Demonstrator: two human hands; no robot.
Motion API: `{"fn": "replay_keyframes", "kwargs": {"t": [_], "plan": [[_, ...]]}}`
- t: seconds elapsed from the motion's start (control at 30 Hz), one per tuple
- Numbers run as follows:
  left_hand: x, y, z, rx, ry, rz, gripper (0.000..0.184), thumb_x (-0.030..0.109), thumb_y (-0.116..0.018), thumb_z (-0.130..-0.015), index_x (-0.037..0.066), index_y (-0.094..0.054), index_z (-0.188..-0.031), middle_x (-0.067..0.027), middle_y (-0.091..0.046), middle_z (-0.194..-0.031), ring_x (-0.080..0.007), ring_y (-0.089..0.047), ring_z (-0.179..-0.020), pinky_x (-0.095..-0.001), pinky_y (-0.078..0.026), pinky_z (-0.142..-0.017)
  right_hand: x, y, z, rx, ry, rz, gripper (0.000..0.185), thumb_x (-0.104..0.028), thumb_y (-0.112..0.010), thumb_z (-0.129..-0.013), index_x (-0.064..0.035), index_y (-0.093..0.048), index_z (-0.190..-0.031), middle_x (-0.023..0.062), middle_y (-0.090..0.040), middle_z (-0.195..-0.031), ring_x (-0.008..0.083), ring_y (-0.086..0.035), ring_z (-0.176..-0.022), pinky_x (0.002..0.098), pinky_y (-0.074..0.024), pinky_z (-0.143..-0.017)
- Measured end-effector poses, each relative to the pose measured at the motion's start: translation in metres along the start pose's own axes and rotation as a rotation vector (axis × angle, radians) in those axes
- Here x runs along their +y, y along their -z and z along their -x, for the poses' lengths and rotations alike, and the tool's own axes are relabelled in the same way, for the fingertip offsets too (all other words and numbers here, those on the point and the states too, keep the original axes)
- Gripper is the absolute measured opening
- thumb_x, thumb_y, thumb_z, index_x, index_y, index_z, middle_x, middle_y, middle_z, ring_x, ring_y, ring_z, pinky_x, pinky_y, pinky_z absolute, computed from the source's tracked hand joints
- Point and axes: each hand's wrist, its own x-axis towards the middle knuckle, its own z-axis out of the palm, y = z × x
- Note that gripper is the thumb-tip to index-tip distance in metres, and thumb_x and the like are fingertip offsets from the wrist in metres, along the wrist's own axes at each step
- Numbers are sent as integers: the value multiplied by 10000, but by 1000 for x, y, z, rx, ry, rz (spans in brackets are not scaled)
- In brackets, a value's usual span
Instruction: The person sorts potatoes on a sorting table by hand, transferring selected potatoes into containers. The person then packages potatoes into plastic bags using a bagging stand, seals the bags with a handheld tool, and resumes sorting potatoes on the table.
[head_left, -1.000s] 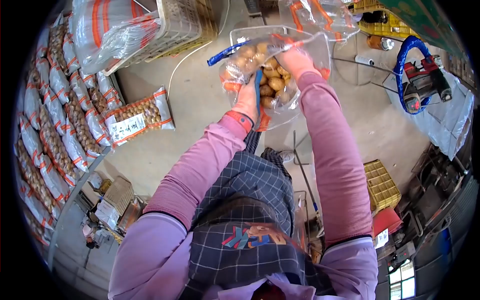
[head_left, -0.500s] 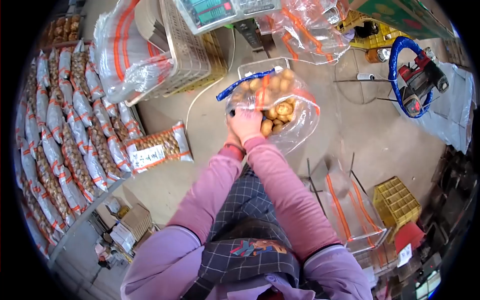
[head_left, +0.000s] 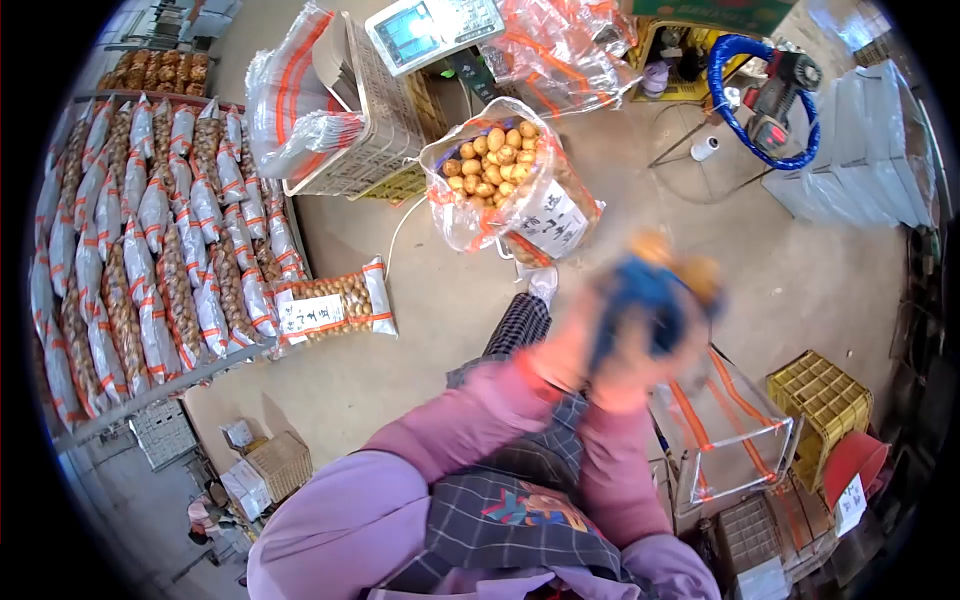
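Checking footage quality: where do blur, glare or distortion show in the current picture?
Head view: blur smears the left hand, right hand and blue object; head view: glare washes out part of the display; head view: distortion bows the outer scene; head view: potatoes in the open bag look fairly clear.

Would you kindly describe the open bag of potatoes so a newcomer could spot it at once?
Start at the large stack of filled bags on the picture's left, then move right to the pale crate. Just right of that crate is a clear plastic bag. Unlike the bags in the stack, its mouth gapes wide, showing loose potatoes.
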Motion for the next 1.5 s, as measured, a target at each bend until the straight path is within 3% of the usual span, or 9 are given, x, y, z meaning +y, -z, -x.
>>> {"fn": "replay_keyframes", "kwargs": {"t": [0.2, 0.3, 0.47, 0.6, 0.8, 0.93, 1.07, 1.2, 1.5], "plan": [[-291, -77, 78, -149, 471, 88, 281, 221, -618, -924, 36, -619, -1136, -26, -642, -1067, -111, -579, -997, -250, -461, -910, 35, 259, 23, 417, -98, 685, 215, -143, -625, -904, 27, -544, -1008, 110, -593, -909, 209, -596, -813, 318, -512, -726], [-376, -68, 97, -94, 719, -191, 334, 309, -639, -916, 35, -636, -1107, -13, -657, -1011, -116, -578, -928, -269, -470, -849, 79, 353, 61, 666, -419, 41, 218, -121, -552, -935, 60, -563, -1057, 120, -631, -1052, 183, -613, -900, 294, -507, -830], [-460, 75, 96, -112, 716, -1079, 285, 325, -578, -921, 68, -632, -1033, -11, -658, -889, -101, -572, -783, -281, -486, -679, 263, 440, 195, 191, -1076, 140, 363, -231, -563, -941, 38, -602, -1182, 106, -639, -1090, 189, -599, -973, 333, -447, -888], [-268, 30, 76, -293, 1131, -220, 435, 381, -431, -1002, 111, -510, -1333, -22, -619, -1171, -137, -600, -1035, -308, -480, -902, 225, 420, 202, 454, -1172, -31, 452, -282, -496, -970, 19, -512, -1308, 115, -525, -1323, 240, -484, -1223, 394, -362, -1035], [41, 56, -15, 127, -108, -480, 501, 323, -405, -1008, -16, -425, -1377, -163, -519, -1342, -256, -521, -1229, -378, -399, -1058, 129, 311, 115, 329, -747, 246, 368, -161, -438, -998, 100, -527, -1242, 181, -572, -1241, 261, -556, -1135, 375, -435, -998], [193, 130, -108, 410, -470, -1450, 488, 293, -590, -890, -22, -539, -1260, -175, -614, -1187, -251, -592, -1110, -346, -457, -972, 46, 92, 15, -282, -524, -163, 314, -67, -463, -919, 52, -583, -1183, 172, -601, -1215, 265, -577, -1125, 391, -441, -993], [216, 172, -186, 349, 524, -2470, 472, 421, -590, -845, 69, -621, -1158, -159, -661, -1083, -300, -630, -1035, -466, -462, -938, 27, -120, -23, -945, -23, 204, 306, -89, -581, -846, -1, -597, -1139, 217, -618, -1151, 315, -612, -1065, 356, -474, -934], [218, 227, -208, 338, -97, -2235, 299, 198, -478, -888, 147, -599, -1157, -194, -603, -1155, -359, -619, -1033, -491, -469, -916, 153, -308, 1, -1438, -8, 644, 420, -249, -601, -835, -11, -578, -1182, 230, -629, -1114, 354, -628, -1010, 413, -508, -864], [230, 252, -192, 332, 257, -2178, 423, 285, -639, -748, 54, -603, -1100, -231, -648, -1016, -365, -641, -949, -441, -512, -825, 243, -340, 68, -1615, 252, 1121, 449, -266, -618, -820, -49, -576, -1211, 136, -656, -1131, 259, -649, -1030, 348, -517, -842]]}}
